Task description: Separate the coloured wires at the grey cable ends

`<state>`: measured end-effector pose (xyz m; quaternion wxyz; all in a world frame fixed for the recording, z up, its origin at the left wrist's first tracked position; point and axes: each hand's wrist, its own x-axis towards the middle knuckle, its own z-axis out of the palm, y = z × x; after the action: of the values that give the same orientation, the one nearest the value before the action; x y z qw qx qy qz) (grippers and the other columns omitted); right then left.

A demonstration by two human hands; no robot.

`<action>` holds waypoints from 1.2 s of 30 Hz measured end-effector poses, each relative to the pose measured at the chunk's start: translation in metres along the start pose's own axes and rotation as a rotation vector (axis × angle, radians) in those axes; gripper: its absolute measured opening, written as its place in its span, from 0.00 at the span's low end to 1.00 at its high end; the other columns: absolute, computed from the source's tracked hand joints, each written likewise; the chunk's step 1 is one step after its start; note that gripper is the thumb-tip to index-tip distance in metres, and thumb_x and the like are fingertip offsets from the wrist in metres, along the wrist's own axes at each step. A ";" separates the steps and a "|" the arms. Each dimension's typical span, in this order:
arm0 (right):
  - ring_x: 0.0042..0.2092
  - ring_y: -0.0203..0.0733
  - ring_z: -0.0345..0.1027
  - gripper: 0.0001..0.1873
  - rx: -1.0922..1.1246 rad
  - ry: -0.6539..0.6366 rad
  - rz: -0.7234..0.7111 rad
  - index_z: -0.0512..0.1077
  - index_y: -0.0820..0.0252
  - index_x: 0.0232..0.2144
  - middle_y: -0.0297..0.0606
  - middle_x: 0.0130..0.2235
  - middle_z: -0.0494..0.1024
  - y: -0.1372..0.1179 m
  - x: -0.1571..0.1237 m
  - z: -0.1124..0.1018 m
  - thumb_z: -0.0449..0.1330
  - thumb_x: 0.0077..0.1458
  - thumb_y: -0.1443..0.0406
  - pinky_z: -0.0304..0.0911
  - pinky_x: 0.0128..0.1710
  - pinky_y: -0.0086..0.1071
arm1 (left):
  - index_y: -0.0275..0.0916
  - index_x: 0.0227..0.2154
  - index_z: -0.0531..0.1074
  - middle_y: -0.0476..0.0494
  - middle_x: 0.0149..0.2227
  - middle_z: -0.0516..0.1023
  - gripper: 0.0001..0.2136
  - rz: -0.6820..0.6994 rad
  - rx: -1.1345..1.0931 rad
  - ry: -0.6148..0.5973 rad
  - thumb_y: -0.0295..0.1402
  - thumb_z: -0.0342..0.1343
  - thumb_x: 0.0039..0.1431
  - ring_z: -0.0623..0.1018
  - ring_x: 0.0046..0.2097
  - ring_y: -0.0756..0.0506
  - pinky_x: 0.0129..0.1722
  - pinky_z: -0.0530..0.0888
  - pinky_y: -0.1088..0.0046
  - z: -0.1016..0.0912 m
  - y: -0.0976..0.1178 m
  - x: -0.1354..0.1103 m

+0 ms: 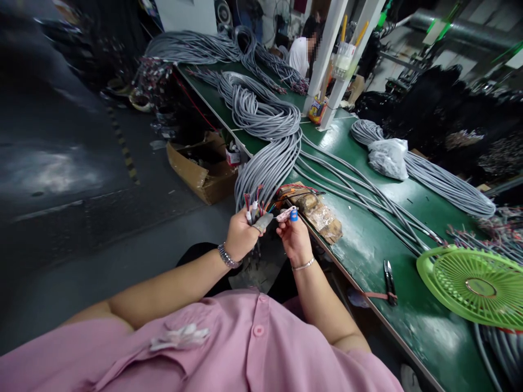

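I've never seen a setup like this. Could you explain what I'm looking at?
No machine is doing the handling here: these are a person's own hands. The single picture comes from a camera on their head, looking forward and down past the pink shirt. The left hand grips cable ends with coloured wires sticking out. The right hand holds a small pale piece, too small to identify. On the green table are grey cables, snips and a green fan.

Cables [267,169] smooth plastic; tabletop [359,258] glossy; fan [482,286] plastic; shirt [241,348] matt cloth
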<state>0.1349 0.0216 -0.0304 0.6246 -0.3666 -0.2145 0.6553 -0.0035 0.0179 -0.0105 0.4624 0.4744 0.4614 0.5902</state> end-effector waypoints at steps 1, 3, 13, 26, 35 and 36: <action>0.23 0.28 0.59 0.19 -0.031 0.033 -0.044 0.70 0.60 0.27 0.26 0.22 0.69 0.002 0.001 0.000 0.69 0.46 0.52 0.60 0.24 0.23 | 0.38 0.28 0.71 0.54 0.18 0.70 0.08 0.002 0.003 -0.001 0.33 0.64 0.48 0.68 0.18 0.52 0.19 0.66 0.77 0.000 0.000 0.001; 0.21 0.28 0.56 0.20 -0.124 0.105 -0.142 0.68 0.60 0.24 0.25 0.19 0.65 0.006 0.004 -0.001 0.68 0.46 0.51 0.56 0.22 0.22 | 0.38 0.28 0.71 0.54 0.18 0.70 0.08 0.002 0.006 -0.001 0.33 0.64 0.48 0.67 0.18 0.53 0.18 0.66 0.77 0.000 0.000 0.002; 0.30 0.33 0.69 0.24 0.029 0.008 -0.012 0.75 0.60 0.34 0.36 0.32 0.79 0.008 0.010 0.002 0.62 0.50 0.45 0.64 0.27 0.25 | 0.38 0.28 0.71 0.54 0.18 0.70 0.08 0.018 0.086 -0.031 0.32 0.64 0.47 0.67 0.18 0.52 0.19 0.65 0.77 0.002 -0.001 0.002; 0.30 0.34 0.69 0.25 0.187 0.010 0.064 0.75 0.58 0.33 0.34 0.30 0.77 0.010 0.008 0.004 0.55 0.56 0.43 0.66 0.30 0.26 | 0.38 0.27 0.70 0.54 0.18 0.70 0.08 -0.007 0.118 -0.054 0.35 0.63 0.49 0.67 0.18 0.52 0.20 0.66 0.76 -0.004 -0.012 -0.004; 0.27 0.32 0.67 0.22 0.145 0.024 0.159 0.73 0.58 0.32 0.33 0.30 0.76 0.012 -0.007 -0.022 0.58 0.56 0.46 0.65 0.29 0.26 | 0.35 0.29 0.72 0.49 0.20 0.72 0.13 -0.201 -0.225 -0.169 0.42 0.60 0.55 0.69 0.20 0.52 0.18 0.63 0.77 -0.021 -0.022 -0.014; 0.27 0.32 0.67 0.21 0.129 0.035 0.166 0.73 0.58 0.32 0.33 0.30 0.76 0.013 -0.009 -0.025 0.58 0.56 0.47 0.65 0.29 0.26 | 0.34 0.29 0.74 0.47 0.21 0.74 0.15 -0.221 -0.243 -0.180 0.44 0.58 0.56 0.70 0.21 0.51 0.19 0.64 0.77 -0.024 -0.022 -0.015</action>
<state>0.1447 0.0065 -0.0542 0.5942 -0.3535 -0.1302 0.7107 -0.0231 0.0040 -0.0374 0.6176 0.4123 0.3931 0.5423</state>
